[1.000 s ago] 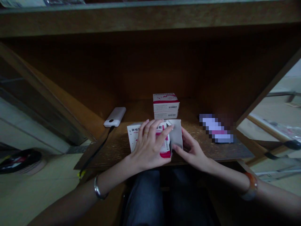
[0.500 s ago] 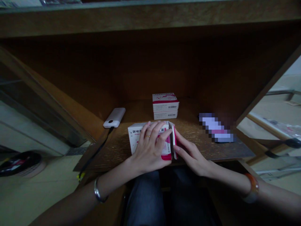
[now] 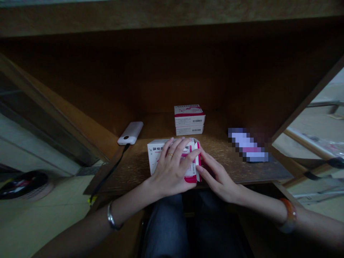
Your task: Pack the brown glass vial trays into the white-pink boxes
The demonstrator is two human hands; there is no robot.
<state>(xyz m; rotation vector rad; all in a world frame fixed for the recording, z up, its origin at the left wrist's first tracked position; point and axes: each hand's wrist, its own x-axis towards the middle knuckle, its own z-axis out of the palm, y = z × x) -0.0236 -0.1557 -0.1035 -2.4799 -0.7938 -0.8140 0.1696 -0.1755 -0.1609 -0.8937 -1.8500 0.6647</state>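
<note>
**Q:** What do we see on the item under inspection?

**A:** We see a white-and-red carton point(image 3: 155, 154), a rectangular printed paperboard box with red characters on its white face and a magenta band at its near right corner. An end flap point(image 3: 198, 161) with a red edge stands at its right end, close against the box.

**Q:** Where does the carton lie relative to each grip?

**A:** We find it on the wooden bench point(image 3: 129, 172), directly beneath the left grip point(image 3: 172, 167) and just left of the right grip point(image 3: 218, 175).

**Q:** What state do we record for the grips?

**A:** We record the left grip as holding: its fingers are spread and curved across the carton's upper face, and a ring point(image 3: 169, 154) shows on one finger. The right grip is narrow, with its fingertips point(image 3: 201, 167) against the end flap. We cannot tell whether it has a firm hold.

**Q:** What other containers do we note?

**A:** We note a stack of two cartons point(image 3: 189, 120) beyond the left grip's fingertips, standing apart from the held carton. Their contents are hidden, as are those of the held carton. Left of the left grip lies a white power bank point(image 3: 130, 133) with a black cable point(image 3: 110, 171). Right of the right grip lies a pixelated object point(image 3: 247, 147), too blurred to identify.
</note>
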